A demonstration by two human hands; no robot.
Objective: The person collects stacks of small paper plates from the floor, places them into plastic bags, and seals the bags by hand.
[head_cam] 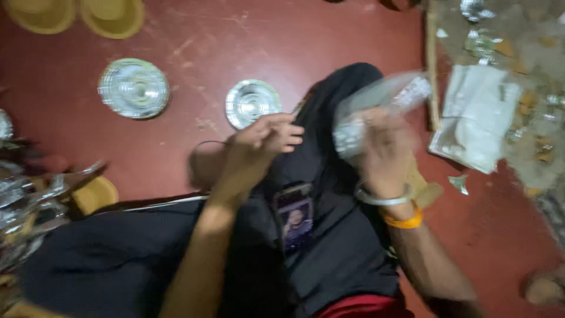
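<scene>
My right hand (385, 147) is blurred and grips a silver foil bowl (376, 109), raised over my black-clad lap (329, 235). A silver bangle and an orange bangle ring that wrist. My left hand (265, 141) hovers just left of it, fingers curled together with nothing visible in them. A silver foil bowl (252, 103) lies on the red floor just beyond my left hand. A phone (294, 218) rests on my lap.
A larger silver foil plate (134, 88) lies at the left. Yellow bowls (112, 16) sit at the top left, another (97, 193) by a heap of foil pieces (23, 200). A white plastic packet (477, 118) rests on a littered mat at the right.
</scene>
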